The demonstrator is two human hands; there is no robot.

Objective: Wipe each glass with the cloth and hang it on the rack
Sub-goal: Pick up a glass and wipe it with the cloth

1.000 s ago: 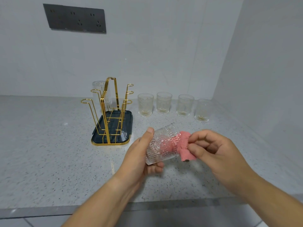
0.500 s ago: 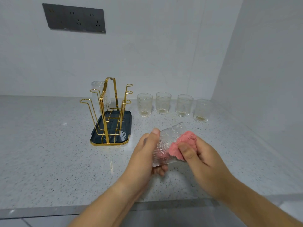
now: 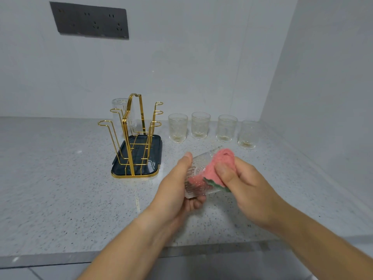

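Patterned glass (image 3: 196,178) is held clear of the bench (image 3: 60,188), tilted, with its thick base low and toward the person and its mouth raised toward the right. It is kept in the grip of the left hand (image 3: 175,190), which is closed round it: the thumb is laid along the upper side and the fingers are curled beneath the base. The grip of the right hand (image 3: 242,184) is closed on the cloth (image 3: 220,166), which is pinched over the rim, with the thumb pressed on it against the outside of the wall. Pink fabric is seen through the wall, so part of the cloth is taken to lie inside the glass; a green edge of it is seen below the thumb.

Beyond the left hand, a gold wire rack (image 3: 133,136) is stood in a dark tray (image 3: 155,154) with a gold rim, set on the bench. One upturned glass (image 3: 119,110) is hung on a rear peg on the rack's left side, partly hidden by the wire handle. To the right of the rack, four upright glasses (image 3: 178,127) are lined up near the back wall, close together but apart from one another; a yellowish tint is seen at their bases. A dark socket panel (image 3: 90,21) is mounted high on the wall above the rack.
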